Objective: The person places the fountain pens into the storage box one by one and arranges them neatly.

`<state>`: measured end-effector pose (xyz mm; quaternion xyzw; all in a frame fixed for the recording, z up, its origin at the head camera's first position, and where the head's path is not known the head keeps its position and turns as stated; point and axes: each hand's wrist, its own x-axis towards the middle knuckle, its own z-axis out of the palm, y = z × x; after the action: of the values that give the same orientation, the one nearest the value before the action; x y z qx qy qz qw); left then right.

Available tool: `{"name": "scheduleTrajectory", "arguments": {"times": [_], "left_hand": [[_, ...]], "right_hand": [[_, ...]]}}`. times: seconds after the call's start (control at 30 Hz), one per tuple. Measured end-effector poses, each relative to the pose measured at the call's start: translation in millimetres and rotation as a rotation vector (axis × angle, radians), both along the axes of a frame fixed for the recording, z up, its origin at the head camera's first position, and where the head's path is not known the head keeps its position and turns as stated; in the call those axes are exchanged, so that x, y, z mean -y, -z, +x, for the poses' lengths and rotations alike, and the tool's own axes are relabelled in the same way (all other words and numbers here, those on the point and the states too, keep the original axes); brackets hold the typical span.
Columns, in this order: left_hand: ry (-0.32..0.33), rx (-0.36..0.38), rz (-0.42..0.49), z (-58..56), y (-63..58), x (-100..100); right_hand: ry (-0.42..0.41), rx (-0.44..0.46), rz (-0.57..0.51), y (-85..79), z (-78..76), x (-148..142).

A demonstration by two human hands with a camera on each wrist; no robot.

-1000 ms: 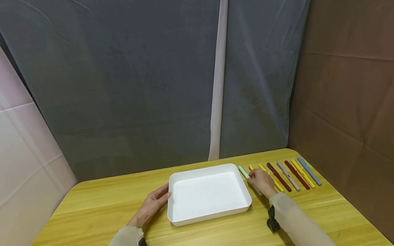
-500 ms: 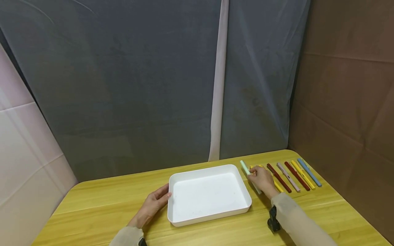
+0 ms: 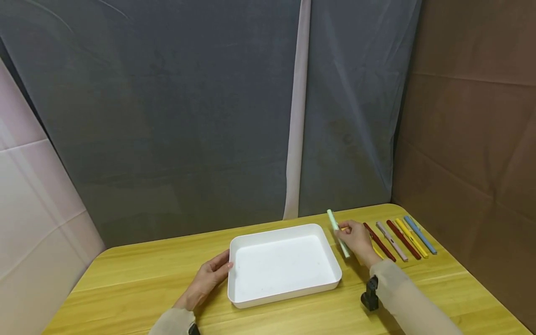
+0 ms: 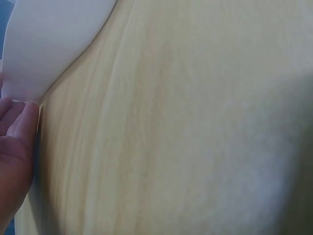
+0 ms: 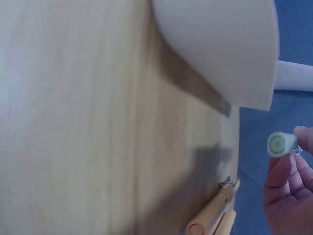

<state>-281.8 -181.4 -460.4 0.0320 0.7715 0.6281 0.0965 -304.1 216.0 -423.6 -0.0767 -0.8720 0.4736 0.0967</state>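
Observation:
A white rectangular tray (image 3: pixel 289 296) lies on the wooden table. At its left wall, my left hand (image 3: pixel 207 279) holds the side, thumb at the rim and other fingers against the outside; the left wrist view shows fingers (image 4: pixel 22 127) touching the wall's lower part. Right of the tray, my right hand (image 3: pixel 358 243) pinches a light green pen (image 3: pixel 332 219) between thumb and fingers, raised off the table and tilted. In the right wrist view the pen's round end (image 5: pixel 278 144) faces the camera. Two yellow pens (image 5: pixel 210 215) lie below that hand, mostly hidden in the head view.
Further right lie a dark red pen (image 3: pixel 378 242), a grey-mauve pen (image 3: pixel 391 241), another dark red pen (image 3: pixel 404 239), a yellow pen (image 3: pixel 412 238) and a blue pen (image 3: pixel 420 235) in a slanted row. A grey curtain (image 3: pixel 188 139) hangs behind the table (image 3: pixel 125 279).
My right hand has lifted the light green pen from the table, raising its far end. The left hand and the tray stay practically where they were.

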Motion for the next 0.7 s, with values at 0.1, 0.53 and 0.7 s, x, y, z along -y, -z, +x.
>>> {"name": "scheduleTrajectory", "arguments": {"times": [0.1,0.53,0.7], "left_hand": [[-0.008,-0.003,0.011,0.1,0.7,0.1],[-0.022,-0.028,0.030,0.4,3.3,-0.3],[-0.023,-0.031,0.025,0.0,3.5,-1.1]], "right_hand": [[-0.010,-0.013,-0.046,-4.2,0.3,2.2],[-0.037,0.000,-0.266,-18.0,1.4,26.4],[-0.052,0.034,-0.322,-17.6,1.6,43.4]]}}
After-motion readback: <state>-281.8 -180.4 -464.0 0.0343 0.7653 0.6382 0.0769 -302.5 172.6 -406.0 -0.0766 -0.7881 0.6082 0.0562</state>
